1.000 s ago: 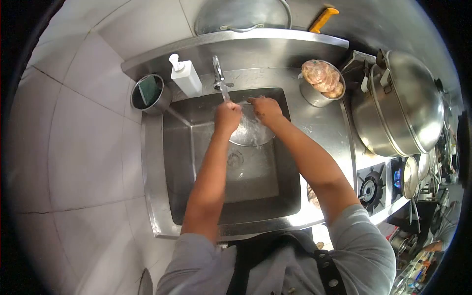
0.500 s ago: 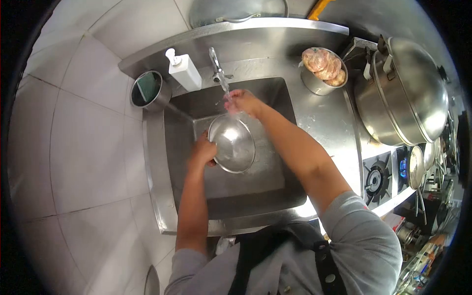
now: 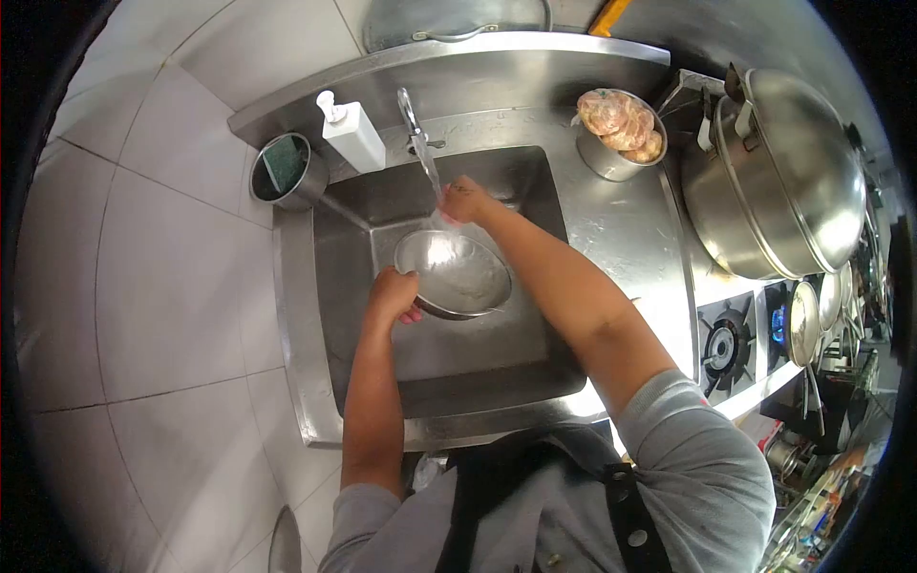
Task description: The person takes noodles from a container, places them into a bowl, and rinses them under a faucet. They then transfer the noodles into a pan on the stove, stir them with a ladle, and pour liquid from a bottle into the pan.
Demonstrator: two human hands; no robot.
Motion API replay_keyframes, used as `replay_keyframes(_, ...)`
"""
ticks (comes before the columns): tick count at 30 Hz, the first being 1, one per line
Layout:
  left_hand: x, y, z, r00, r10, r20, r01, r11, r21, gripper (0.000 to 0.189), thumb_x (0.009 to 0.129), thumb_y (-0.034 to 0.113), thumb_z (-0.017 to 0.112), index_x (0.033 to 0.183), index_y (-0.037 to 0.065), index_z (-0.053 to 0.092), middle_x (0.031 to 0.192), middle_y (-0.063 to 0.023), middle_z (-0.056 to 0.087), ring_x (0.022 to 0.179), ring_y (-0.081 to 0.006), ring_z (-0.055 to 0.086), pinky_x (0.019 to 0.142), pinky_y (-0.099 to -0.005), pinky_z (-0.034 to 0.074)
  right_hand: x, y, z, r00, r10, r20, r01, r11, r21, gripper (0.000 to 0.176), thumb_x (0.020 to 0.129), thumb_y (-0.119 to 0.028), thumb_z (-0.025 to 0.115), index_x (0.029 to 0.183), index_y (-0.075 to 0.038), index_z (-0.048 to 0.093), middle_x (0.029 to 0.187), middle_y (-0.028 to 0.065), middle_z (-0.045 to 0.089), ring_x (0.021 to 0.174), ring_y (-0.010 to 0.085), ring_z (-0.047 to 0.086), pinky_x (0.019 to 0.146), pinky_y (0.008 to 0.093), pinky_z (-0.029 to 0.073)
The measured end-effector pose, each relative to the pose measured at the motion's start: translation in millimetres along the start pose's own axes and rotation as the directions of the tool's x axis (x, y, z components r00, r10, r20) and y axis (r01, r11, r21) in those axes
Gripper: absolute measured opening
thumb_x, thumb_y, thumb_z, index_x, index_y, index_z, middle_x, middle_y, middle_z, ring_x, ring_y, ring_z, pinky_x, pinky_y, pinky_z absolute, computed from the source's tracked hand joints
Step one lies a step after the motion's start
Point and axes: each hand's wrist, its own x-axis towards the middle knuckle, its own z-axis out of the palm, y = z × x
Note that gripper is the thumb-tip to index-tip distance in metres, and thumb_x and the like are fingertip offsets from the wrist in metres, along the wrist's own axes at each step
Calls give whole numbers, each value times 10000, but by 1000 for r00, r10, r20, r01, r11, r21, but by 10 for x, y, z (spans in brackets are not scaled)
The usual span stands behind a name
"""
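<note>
Bowl [image 3: 456, 274]: was gripped at rim by fingers [image 3: 411, 314] of left hand [image 3: 391, 292] above sink [image 3: 444, 368], with right hand [image 3: 461, 200] in water stream [image 3: 428, 164], closure unclear.

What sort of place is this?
Probably a commercial kitchen: a deep steel sink with a running tap, a gas burner and a large lidded steel pot.

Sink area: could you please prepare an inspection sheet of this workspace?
Surface: steel counter, water drops beside the sink.
Job's things: metal bowl over the sink basin; faucet running.
Clutter: pump bottle; green scouring pad in a steel container; round food pieces in a steel pot.
Hands: left hand grips bowl's rim; right hand at the water stream.
Cables: nothing seen.
Surroundings: large domed pot; blue flame at the stove.
</note>
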Motion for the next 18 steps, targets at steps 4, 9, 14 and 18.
replay_keyframes(4,-112,48,25,996,53,70,-50,998,-38,382,852,150,457,1110,-132,443,703,-225,621,488,-272,631,389,-353,511,-162,-68,-238,945,248,-214,-50,754,655,191,829,-183,484,809,-63,631,844,148,664,764,258,648,683,390,492)
replay_keyframes(9,-173,4,133,964,205,-168,-227,966,-126,385,828,32,432,1204,-47,441,875,-241,620,577,-299,655,424,-347,557,-202,15,-610,894,365,260,-221,-146,964,135,857,-40,504,920,-2,618,795,87,654,719,174,642,691,323,547)
replay_keyframes(14,236,-330,388,892,218,-397,-357,877,-322,405,810,-23,459,1215,-17,451,1046,-223,585,741,-309,658,541,-358,601,-113,-92,-855,868,464,177,6,-367,930,158,837,35,453,914,47,590,818,107,638,711,196,639,661,294,550)
replay_keyframes(18,434,-461,657,854,-71,-516,-401,542,-739,353,823,-46,459,1175,-34,474,1056,-185,586,871,-288,639,708,-376,584,-132,-161,-963,922,353,158,-39,-322,946,186,838,45,427,921,38,593,842,98,635,724,188,637,670,292,549)
